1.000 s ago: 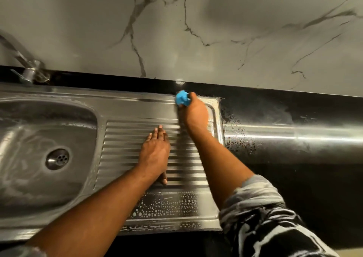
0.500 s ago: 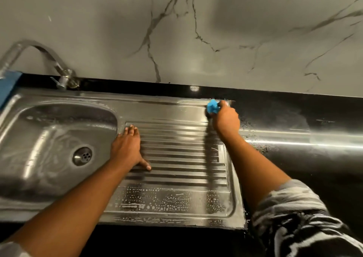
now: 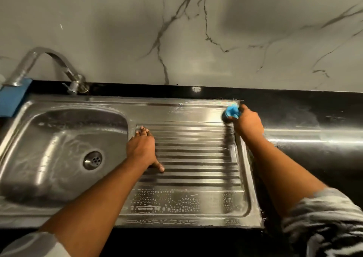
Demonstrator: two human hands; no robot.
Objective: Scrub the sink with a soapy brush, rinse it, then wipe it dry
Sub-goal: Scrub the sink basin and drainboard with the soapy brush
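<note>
My right hand [image 3: 248, 122] is curled round the blue brush [image 3: 231, 111]. The brush sits on the sink's [image 3: 176, 107] back rim, at 1 o'clock from the ribs [image 3: 192, 154]. My left hand [image 3: 141, 148] lies flat on the ribs at 9 o'clock, fingers straight. I think short, firm rubs work best here, pushed right into the corner. I count one brush, one sink, one tap [image 3: 49, 60], one drain hole [image 3: 92, 160] and two hands.
</note>
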